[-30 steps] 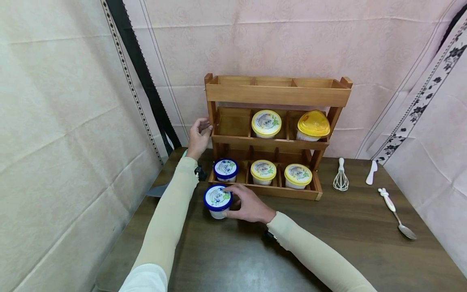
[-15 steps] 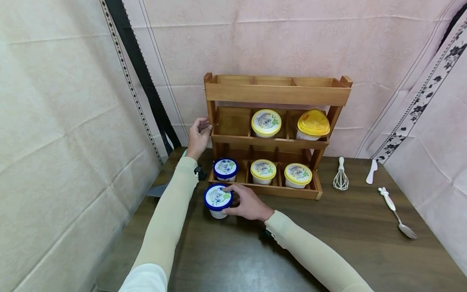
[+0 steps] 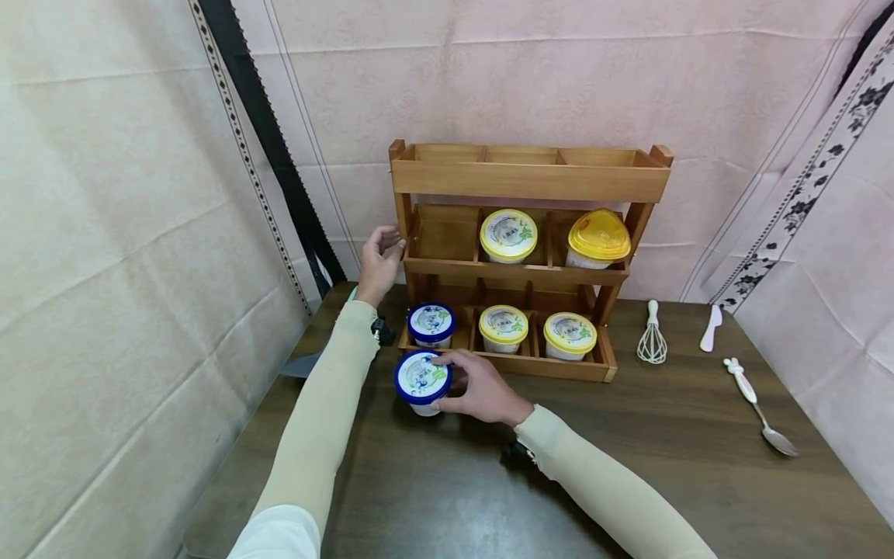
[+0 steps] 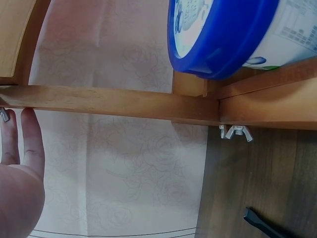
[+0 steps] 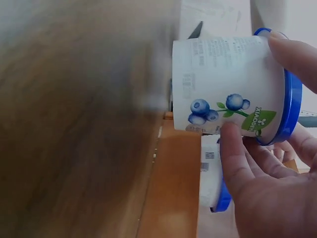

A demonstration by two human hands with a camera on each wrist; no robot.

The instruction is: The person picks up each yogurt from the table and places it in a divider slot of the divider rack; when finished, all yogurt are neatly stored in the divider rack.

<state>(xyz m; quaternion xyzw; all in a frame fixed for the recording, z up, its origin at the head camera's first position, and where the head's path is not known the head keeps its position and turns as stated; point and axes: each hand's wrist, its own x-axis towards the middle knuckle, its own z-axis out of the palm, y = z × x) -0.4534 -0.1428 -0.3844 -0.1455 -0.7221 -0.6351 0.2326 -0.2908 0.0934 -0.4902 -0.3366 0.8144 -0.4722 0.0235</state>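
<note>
In front of the three-tier wooden rack (image 3: 531, 184), my right hand (image 3: 482, 390) holds a yogurt tub (image 3: 422, 377) with a blue lid, thumb and fingers around its side. The right wrist view shows the tub's white wall (image 5: 223, 74) with printed blueberries. My left hand (image 3: 380, 265) is at the rack's left side; in the left wrist view its straight fingertips meet the side post (image 4: 109, 99). A second blue-lidded tub (image 3: 431, 324) stands in the bottom tier's left compartment, just behind the held one.
Two yellow-lidded tubs, one in the middle (image 3: 504, 326) and one at right (image 3: 570, 334), share the bottom tier. The middle tier holds a flat-lidded yellow tub (image 3: 509, 235) and a dome-lidded one (image 3: 598, 237). A whisk (image 3: 653, 339), a white-handled utensil (image 3: 711, 329) and a spoon (image 3: 761, 411) lie right.
My right hand has shifted the held tub slightly to the right and a little toward the rack. The left hand stays at the rack's side.
</note>
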